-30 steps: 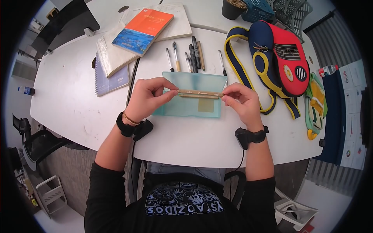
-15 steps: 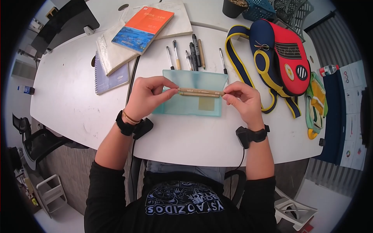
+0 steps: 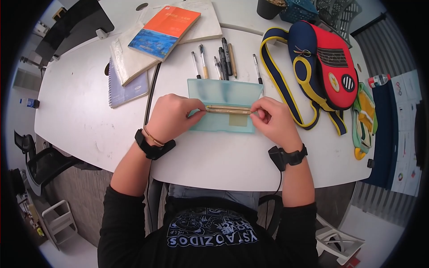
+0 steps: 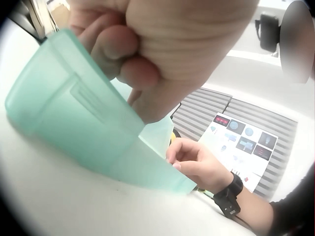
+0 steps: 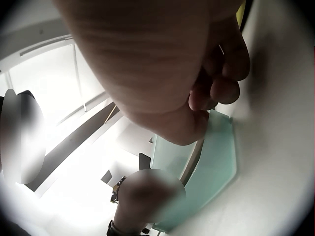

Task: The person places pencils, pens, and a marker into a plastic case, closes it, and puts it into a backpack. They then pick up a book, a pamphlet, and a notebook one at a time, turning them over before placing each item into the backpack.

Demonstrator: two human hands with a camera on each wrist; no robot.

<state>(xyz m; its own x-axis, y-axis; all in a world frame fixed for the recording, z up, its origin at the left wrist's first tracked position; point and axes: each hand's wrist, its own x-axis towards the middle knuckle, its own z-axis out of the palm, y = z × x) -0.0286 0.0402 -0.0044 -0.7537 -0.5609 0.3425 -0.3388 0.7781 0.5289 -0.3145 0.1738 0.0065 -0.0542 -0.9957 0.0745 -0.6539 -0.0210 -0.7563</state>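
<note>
Over the open teal pencil case [image 3: 196,123], two wooden pencils [image 3: 229,110] lie side by side, running left to right. At their left end the left hand [image 3: 172,117] pinches with thumb and forefinger; which pencil it grips, or whether both, I cannot tell. The right hand [image 3: 278,121] pinches at the right end, its other fingers curled in. In the left wrist view, the case [image 4: 74,108] hides the pencils. The right wrist view shows a pencil [image 5: 193,164] running from the right hand's fingertips [image 5: 201,115] along the case [image 5: 216,152].
Several pens [image 3: 225,58] lie behind the case, with one pen [image 3: 257,69] apart. Books [image 3: 165,33] and a spiral notebook [image 3: 128,89] are at the back left. A red and navy bag [image 3: 328,67] with its strap [image 3: 286,100] lies on the right.
The right hand has shifted slightly left and its fingers have curled further. The left hand has lowered a little. The printed pencil has come down nearer the case, and its writing no longer shows clearly.
</note>
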